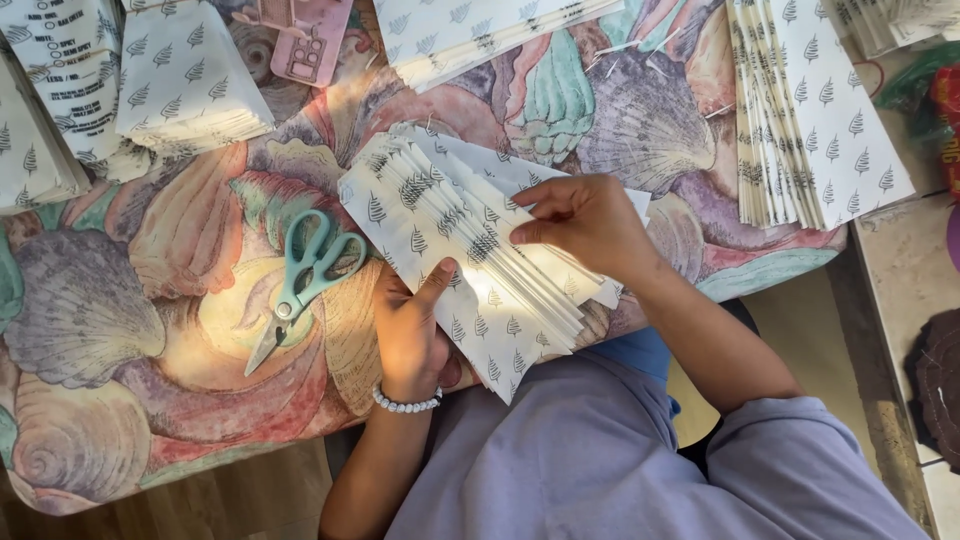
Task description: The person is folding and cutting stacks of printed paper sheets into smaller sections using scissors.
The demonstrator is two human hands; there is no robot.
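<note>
A seated person fans a stack of leaf-printed paper bags [470,250] at the table's near edge | left hand [410,335] clamps its lower edge, right hand [585,220] pinches the top | teal scissors [305,280] lie just left, on the shell-patterned tablecloth [110,300].

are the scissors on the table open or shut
Slightly open: the teal-handled scissors lie flat on the shell-patterned tablecloth, handle loops a little apart, blades nearly together.

Both hands [415,330] [580,215] low, fingers curled, pinching.
</note>
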